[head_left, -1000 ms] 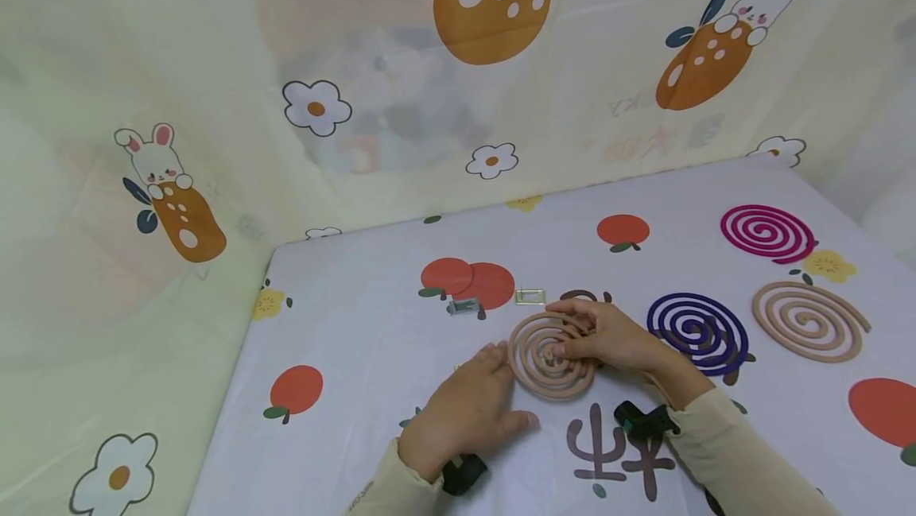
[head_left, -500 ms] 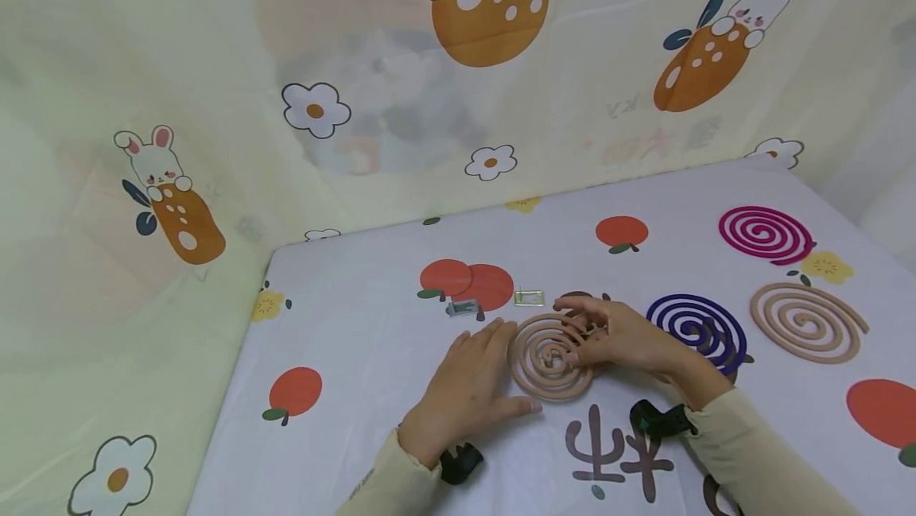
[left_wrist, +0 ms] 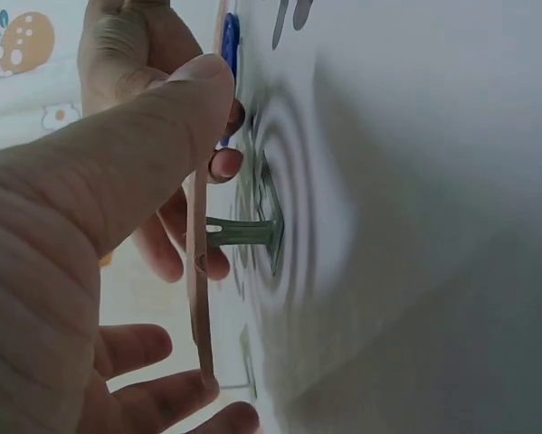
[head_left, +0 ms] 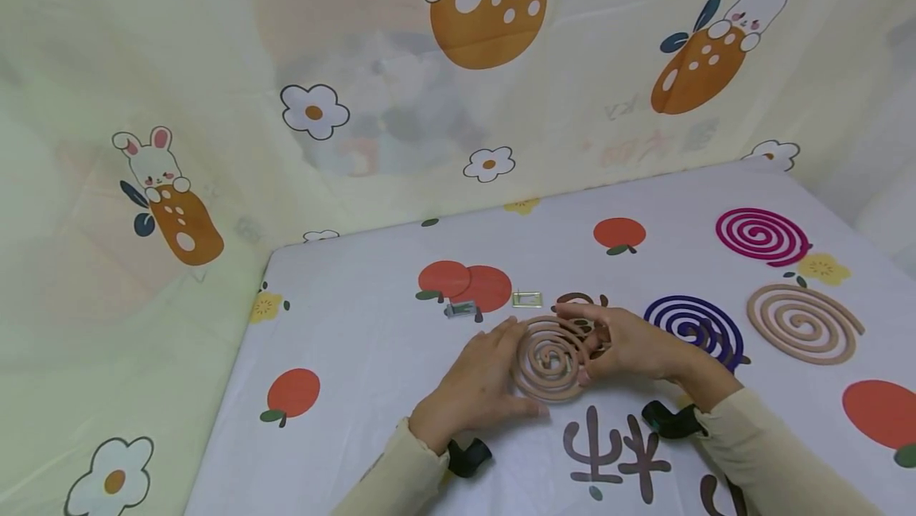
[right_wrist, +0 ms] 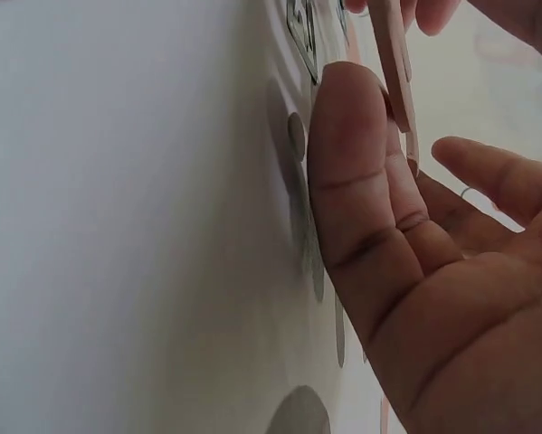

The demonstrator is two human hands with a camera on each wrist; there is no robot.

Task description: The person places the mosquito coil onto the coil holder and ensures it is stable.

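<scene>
A tan mosquito coil (head_left: 551, 358) lies level, raised off the table, between the two hands. The left hand (head_left: 475, 377) has its fingers along the coil's left edge and its thumb stretched out near the front edge. At the right edge, the right hand (head_left: 630, 345) holds the coil with bent fingers; some reach below it in the right wrist view. Beneath the coil, a small metal coil stand (left_wrist: 248, 232) shows in the left wrist view, its post reaching the coil's underside.
Two more small metal stands (head_left: 460, 309) lie beyond the left hand. To the right are a dark blue coil (head_left: 694, 329), another tan coil (head_left: 801, 323) and a magenta coil (head_left: 762, 236). A printed cloth wall (head_left: 386, 198) rises behind the table.
The right hand's thumb has drawn back from the coil's centre to its right edge. The left hand has shifted slightly up and right along the coil's left side.
</scene>
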